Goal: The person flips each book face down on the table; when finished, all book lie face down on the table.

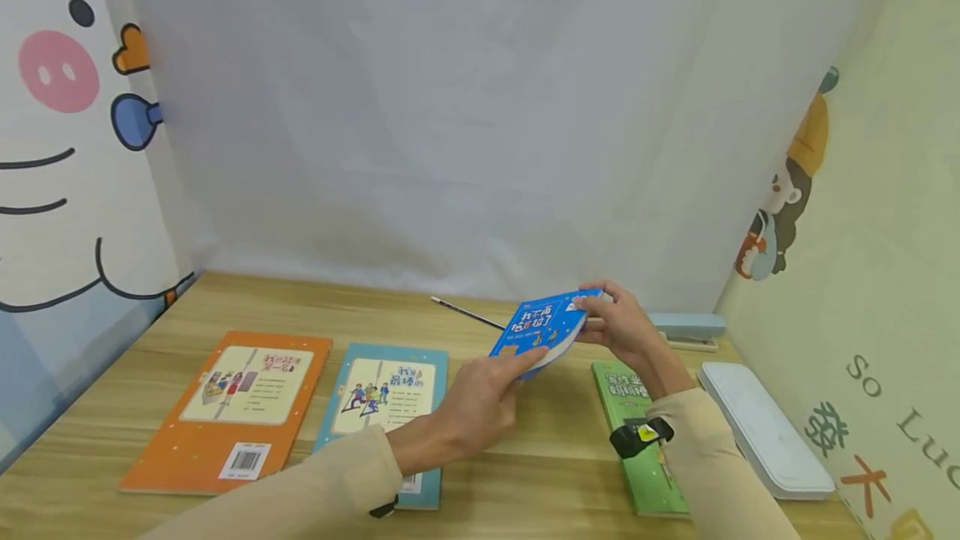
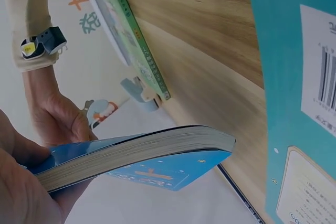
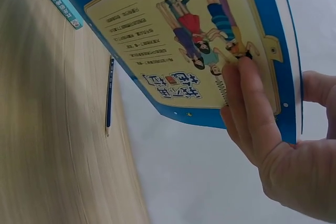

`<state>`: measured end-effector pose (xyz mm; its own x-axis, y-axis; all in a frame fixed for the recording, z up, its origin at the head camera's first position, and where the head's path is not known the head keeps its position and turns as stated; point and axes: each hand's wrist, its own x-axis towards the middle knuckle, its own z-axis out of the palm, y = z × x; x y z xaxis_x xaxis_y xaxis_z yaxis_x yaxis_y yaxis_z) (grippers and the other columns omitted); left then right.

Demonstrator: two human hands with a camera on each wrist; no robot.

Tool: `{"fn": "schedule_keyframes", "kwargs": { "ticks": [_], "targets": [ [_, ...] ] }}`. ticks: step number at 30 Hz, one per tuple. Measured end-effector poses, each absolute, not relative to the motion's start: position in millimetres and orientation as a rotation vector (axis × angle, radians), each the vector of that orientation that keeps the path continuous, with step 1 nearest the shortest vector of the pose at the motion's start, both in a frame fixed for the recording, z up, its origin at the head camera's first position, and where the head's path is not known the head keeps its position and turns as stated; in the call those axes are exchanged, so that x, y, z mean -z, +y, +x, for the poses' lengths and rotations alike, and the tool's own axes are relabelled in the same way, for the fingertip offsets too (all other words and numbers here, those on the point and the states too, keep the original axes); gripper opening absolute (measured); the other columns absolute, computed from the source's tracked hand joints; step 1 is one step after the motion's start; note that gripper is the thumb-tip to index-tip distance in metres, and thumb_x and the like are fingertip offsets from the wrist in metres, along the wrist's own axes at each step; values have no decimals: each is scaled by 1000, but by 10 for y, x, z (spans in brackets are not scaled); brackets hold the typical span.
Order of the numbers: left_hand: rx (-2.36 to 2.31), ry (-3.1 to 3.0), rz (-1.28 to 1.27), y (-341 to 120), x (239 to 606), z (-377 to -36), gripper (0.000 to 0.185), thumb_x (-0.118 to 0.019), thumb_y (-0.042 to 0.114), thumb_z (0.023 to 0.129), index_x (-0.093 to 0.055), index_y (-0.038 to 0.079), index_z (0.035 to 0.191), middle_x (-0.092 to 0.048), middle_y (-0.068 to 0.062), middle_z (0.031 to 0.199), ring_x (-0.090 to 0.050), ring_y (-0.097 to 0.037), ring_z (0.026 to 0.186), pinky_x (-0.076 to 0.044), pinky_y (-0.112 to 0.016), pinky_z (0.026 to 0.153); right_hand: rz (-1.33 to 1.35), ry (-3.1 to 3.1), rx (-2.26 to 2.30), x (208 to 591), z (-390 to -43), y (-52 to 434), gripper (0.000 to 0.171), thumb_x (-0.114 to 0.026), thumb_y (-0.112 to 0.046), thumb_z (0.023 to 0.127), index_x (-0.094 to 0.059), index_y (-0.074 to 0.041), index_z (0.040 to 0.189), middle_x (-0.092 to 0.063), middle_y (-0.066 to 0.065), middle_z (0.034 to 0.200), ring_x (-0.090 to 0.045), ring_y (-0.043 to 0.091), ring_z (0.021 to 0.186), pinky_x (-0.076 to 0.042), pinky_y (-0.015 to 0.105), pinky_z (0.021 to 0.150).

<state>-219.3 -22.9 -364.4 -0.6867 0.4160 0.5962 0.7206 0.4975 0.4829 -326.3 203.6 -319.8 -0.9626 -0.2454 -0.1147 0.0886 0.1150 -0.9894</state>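
Note:
Both hands hold a blue paperback book [image 1: 542, 327] tilted above the wooden desk [image 1: 540, 457]. My left hand [image 1: 517, 369] pinches its near left corner, thumb on top. My right hand [image 1: 600, 315] grips its far right edge. In the left wrist view the blue book [image 2: 136, 156] shows its page edges, with my left hand [image 2: 21, 192] at one end and my right hand [image 2: 58, 116] behind. The right wrist view looks up at the blue book's cream back cover [image 3: 189, 40], where the fingers [image 3: 252, 108] of my right hand press flat.
An orange book [image 1: 232, 411] and a teal book [image 1: 382, 407] lie face down on the left. A green book [image 1: 637, 432], a white case [image 1: 761, 427] and a pale blue stapler [image 1: 686, 327] sit on the right. A dark pen [image 1: 468, 312] lies at the back.

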Motion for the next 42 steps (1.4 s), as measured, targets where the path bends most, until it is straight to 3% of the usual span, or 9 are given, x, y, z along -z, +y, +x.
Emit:
{"fn": "schedule_keyframes", "kwargs": {
  "ticks": [7, 10, 13, 17, 21, 26, 32, 35, 42],
  "targets": [
    [1106, -2286, -901, -254, 3652, -2205, 49, -60, -12, 90, -58, 1, 137, -68, -24, 124, -73, -28, 100, -61, -38, 83, -175, 2130, 1935, 3209, -3257, 1985, 39, -47, -24, 106, -34, -7, 138, -59, 12, 101, -75, 21, 79, -63, 39, 77],
    [1136, -2271, -884, -262, 3646, -2209, 50, -59, -13, 90, -57, 1, 139, -66, -25, 126, -73, -28, 101, -62, -35, 80, -179, 2128, 1937, 3230, -3239, 1971, 44, -45, -34, 107, -32, -8, 140, -58, 17, 110, -74, 22, 85, -62, 43, 82],
    [1160, -2238, -863, -282, 3621, -2214, 51, -57, -15, 90, -57, 1, 139, -66, -25, 126, -72, -30, 103, -61, -34, 76, -191, 2053, 1982, 3258, -3223, 1960, 55, -38, -48, 106, -30, -8, 142, -51, 28, 127, -70, 29, 102, -59, 49, 90],
    [1192, -2184, -834, -323, 3576, -2231, 51, -57, -15, 90, -57, 0, 138, -68, -25, 123, -75, -29, 91, -59, -31, 67, -197, 1896, 2055, 3317, -3206, 1964, 74, -26, -64, 100, -21, -10, 151, -34, 36, 148, -50, 49, 130, -52, 56, 99],
    [1247, -2146, -814, -346, 3526, -2242, 49, -57, -14, 90, -57, -1, 138, -68, -27, 121, -75, -34, 94, -62, -35, 70, -209, 1738, 2101, 3422, -3210, 1990, 85, -21, -71, 96, -5, -16, 160, -18, 39, 157, -26, 56, 144, -45, 58, 107],
    [1391, -2147, -775, -360, 3468, -2214, 48, -55, -11, 93, -55, -1, 139, -66, -29, 123, -70, -41, 106, -62, -46, 78, -230, 1571, 2124, 3580, -3220, 2020, 85, -21, -71, 95, 12, -27, 160, -1, 38, 161, -14, 54, 149, -31, 55, 117],
    [1551, -2167, -689, -380, 3411, -2171, 49, -55, -8, 94, -54, 3, 142, -64, -29, 128, -68, -44, 109, -61, -52, 78, -280, 1450, 2163, 3681, -3216, 2020, 80, -23, -67, 98, 14, -33, 159, 7, 38, 160, -9, 55, 149, -20, 58, 120],
    [1600, -2169, -644, -397, 3393, -2165, 49, -55, -7, 95, -54, 4, 143, -63, -29, 130, -68, -45, 109, -61, -53, 77, -301, 1424, 2160, 3706, -3216, 2018, 77, -24, -65, 99, 13, -34, 159, 6, 38, 160, -9, 56, 148, -21, 59, 119],
    [1734, -2144, -581, -451, 3370, -2178, 47, -55, -5, 96, -54, 3, 143, -61, -28, 133, -68, -46, 107, -62, -48, 76, -285, 1342, 2180, 3796, -3205, 2032, 65, -28, -56, 104, 0, -37, 160, 0, 32, 163, -12, 53, 150, -36, 55, 116]
  ]
}}
